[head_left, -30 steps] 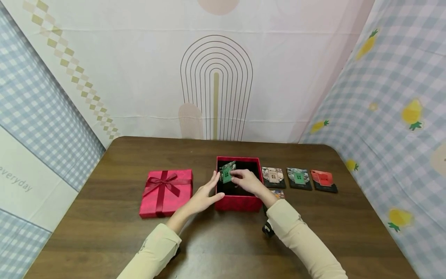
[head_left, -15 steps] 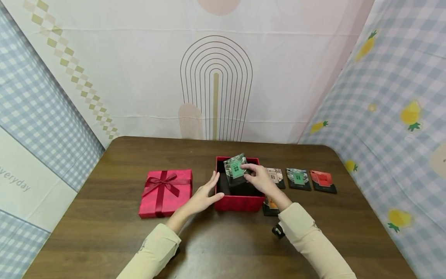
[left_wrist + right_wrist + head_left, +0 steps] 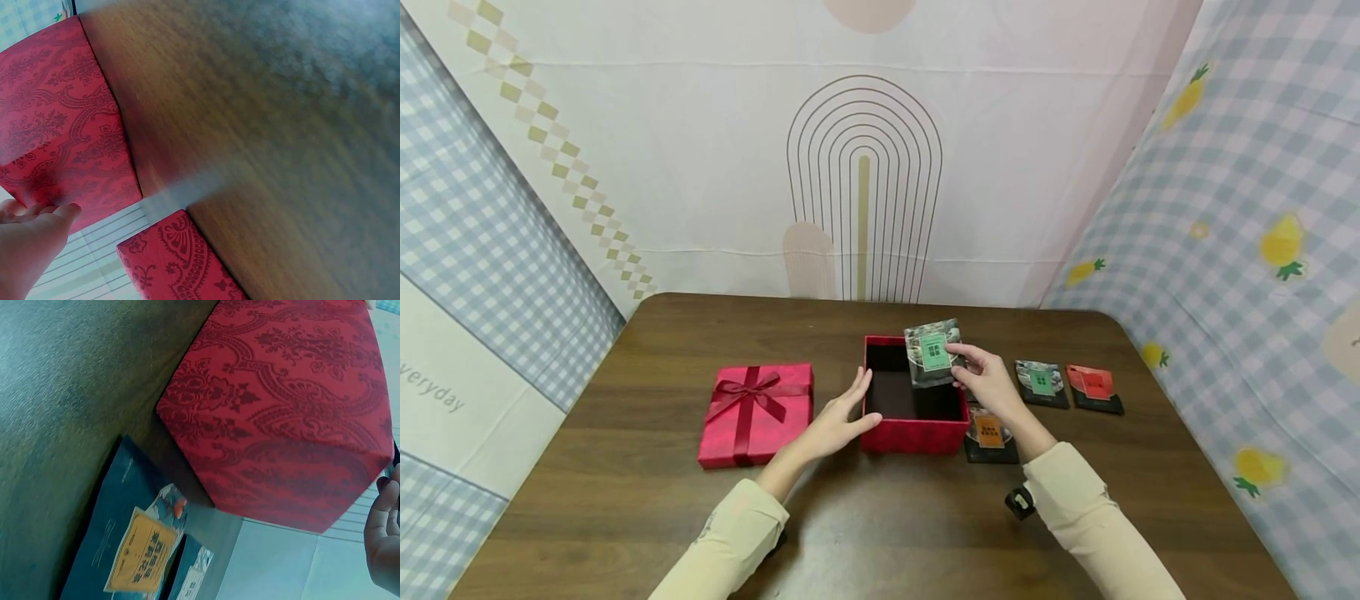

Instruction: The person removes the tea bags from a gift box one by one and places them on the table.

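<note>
Above the right part of the open red box [image 3: 913, 437], my right hand [image 3: 988, 385] pinches a dark sachet [image 3: 934, 352] with a green label by its right edge. The box's dark interior shows below it. My left hand [image 3: 835, 427] touches the box's left side with straight fingers; in the left wrist view, its thumb lies against the patterned red wall [image 3: 69, 119]. In the right wrist view my right hand [image 3: 384, 540] is at the far right, with the sachet mostly cut off. An orange-labelled sachet [image 3: 989, 433] lies just right of the box.
The red box lid [image 3: 793, 427] with its ribbon bow lies left of the box. Farther right on the wooden table lie another green-labelled sachet [image 3: 1042, 383] and a red one [image 3: 1096, 387]. A pale-labelled sachet [image 3: 192, 581] shows beside the orange one in the right wrist view.
My right hand has lifted the green-labelled sachet up out of the box and moved it to the right, uncovering the orange sachet. The left hand has stayed at the box.
</note>
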`<act>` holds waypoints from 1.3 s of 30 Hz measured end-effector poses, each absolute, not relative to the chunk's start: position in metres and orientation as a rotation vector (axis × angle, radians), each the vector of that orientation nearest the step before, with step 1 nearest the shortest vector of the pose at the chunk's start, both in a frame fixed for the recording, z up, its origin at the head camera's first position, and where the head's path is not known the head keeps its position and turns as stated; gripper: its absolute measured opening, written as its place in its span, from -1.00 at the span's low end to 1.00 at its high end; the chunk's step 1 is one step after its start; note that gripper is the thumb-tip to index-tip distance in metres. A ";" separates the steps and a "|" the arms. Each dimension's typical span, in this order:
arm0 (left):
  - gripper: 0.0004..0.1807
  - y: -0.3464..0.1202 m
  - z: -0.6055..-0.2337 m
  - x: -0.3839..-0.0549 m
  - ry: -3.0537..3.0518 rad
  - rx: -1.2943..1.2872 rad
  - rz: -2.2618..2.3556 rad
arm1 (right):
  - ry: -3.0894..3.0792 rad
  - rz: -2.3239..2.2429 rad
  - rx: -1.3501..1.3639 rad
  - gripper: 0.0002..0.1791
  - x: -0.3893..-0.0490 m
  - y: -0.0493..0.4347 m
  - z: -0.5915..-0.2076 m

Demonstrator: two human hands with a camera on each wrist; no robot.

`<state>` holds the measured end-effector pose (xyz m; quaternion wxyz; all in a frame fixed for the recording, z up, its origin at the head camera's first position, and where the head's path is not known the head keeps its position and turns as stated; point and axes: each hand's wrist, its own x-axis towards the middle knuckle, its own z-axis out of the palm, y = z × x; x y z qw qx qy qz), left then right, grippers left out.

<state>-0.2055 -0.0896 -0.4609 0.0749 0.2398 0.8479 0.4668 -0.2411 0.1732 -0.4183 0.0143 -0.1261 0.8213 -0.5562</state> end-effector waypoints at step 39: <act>-0.20 -0.089 -0.462 -0.205 2.541 0.709 1.408 | 2.583 -1.747 -0.129 -0.52 -0.211 0.280 -0.424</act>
